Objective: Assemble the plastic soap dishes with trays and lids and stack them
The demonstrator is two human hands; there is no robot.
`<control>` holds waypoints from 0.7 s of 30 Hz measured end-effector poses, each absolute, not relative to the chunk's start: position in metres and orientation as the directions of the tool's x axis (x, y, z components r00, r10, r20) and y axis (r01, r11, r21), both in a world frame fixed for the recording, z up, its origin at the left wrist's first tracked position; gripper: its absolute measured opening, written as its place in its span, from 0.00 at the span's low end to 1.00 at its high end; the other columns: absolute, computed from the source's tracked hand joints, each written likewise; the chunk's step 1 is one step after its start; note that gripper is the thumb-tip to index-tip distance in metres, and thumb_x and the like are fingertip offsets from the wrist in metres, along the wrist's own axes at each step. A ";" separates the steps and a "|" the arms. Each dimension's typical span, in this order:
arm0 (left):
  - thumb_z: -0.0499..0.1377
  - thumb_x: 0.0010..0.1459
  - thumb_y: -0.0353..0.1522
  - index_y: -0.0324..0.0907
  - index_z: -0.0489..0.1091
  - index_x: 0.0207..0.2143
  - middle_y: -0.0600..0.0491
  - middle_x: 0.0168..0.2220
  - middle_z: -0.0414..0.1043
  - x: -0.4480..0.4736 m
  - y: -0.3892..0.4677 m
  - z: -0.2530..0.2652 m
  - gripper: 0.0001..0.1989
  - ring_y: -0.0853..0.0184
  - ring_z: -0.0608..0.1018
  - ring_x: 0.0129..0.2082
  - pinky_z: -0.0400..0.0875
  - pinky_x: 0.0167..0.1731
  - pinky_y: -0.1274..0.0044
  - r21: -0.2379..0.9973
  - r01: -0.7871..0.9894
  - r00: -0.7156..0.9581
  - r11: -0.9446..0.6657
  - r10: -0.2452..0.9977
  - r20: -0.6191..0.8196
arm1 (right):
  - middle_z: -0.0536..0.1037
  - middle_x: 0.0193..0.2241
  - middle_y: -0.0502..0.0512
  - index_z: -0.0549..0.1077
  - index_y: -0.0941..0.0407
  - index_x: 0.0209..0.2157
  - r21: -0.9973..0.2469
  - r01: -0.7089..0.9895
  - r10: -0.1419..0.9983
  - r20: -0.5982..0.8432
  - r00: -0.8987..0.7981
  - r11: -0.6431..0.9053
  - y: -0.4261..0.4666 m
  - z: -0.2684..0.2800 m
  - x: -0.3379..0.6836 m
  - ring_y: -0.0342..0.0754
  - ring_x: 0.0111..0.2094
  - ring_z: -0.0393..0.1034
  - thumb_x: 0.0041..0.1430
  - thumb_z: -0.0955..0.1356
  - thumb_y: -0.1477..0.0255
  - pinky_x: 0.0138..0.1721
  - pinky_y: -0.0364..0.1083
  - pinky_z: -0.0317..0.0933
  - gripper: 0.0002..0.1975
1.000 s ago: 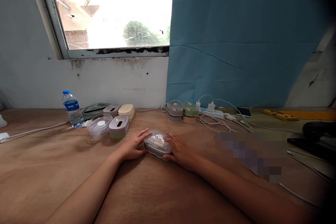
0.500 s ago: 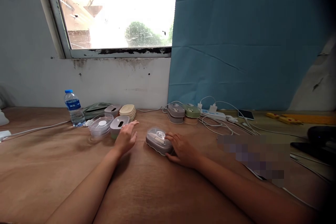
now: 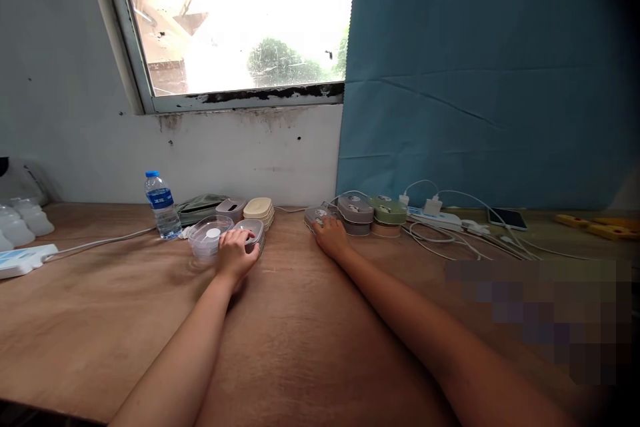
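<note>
My right hand [image 3: 331, 237] grips the near side of a grey oval lidded box [image 3: 315, 213], its fingers over the lid. This box sits at the left of a grey lidded box [image 3: 356, 207] and a green-lidded box [image 3: 389, 210]. My left hand [image 3: 234, 255] is curled at the left side of a mauve oval container [image 3: 258, 229] with a slot in its top, thumb in front. Part of that container is hidden by the fingers. Just left of this hand stand stacked clear plastic tubs [image 3: 200, 237]. A stack of cream oval pieces [image 3: 260, 208] lies behind.
A water bottle [image 3: 164, 207] stands at the left, near a folded grey-green bag [image 3: 197, 209] and another mauve container [image 3: 231, 207]. White cables and a power strip [image 3: 437, 218] run along the right. A phone [image 3: 507, 218] lies farther right, and another power strip [image 3: 25, 260] far left.
My right hand has pushed the grey box back beside the other lidded boxes. My left hand has closed in on the mauve container. The view has turned slightly left.
</note>
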State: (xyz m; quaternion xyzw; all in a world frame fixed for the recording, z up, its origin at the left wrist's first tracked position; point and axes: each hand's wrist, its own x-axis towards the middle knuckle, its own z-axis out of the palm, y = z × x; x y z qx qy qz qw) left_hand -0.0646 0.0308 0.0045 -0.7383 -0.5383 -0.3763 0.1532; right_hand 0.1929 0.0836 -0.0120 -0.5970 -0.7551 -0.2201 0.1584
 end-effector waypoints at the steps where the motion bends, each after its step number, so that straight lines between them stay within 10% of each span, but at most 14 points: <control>1: 0.54 0.48 0.34 0.43 0.67 0.32 0.50 0.35 0.71 -0.065 0.031 0.004 0.08 0.60 0.70 0.40 0.59 0.44 0.68 0.180 0.911 0.137 -0.371 0.685 0.716 | 0.64 0.50 0.70 0.67 0.61 0.46 0.140 0.974 0.834 0.503 -0.227 0.180 0.088 -0.013 0.194 0.63 0.49 0.57 0.55 0.61 0.75 0.44 0.58 0.49 0.16; 14: 0.56 0.49 0.32 0.43 0.67 0.33 0.53 0.32 0.73 -0.068 0.034 0.004 0.07 0.63 0.73 0.34 0.60 0.43 0.68 0.308 0.862 0.126 -0.403 0.759 0.639 | 0.66 0.48 0.62 0.67 0.59 0.46 0.175 0.834 0.684 0.498 -0.533 0.523 0.050 -0.004 0.187 0.54 0.52 0.55 0.50 0.61 0.78 0.52 0.51 0.47 0.20; 21: 0.56 0.52 0.33 0.42 0.65 0.36 0.53 0.32 0.73 -0.045 0.011 0.015 0.08 0.65 0.73 0.35 0.58 0.47 0.68 0.258 0.731 0.199 -0.631 0.560 0.804 | 0.59 0.53 0.59 0.56 0.55 0.54 0.015 0.738 0.545 0.664 -0.512 0.674 -0.014 -0.007 0.193 0.52 0.54 0.52 0.50 0.62 0.75 0.53 0.53 0.51 0.28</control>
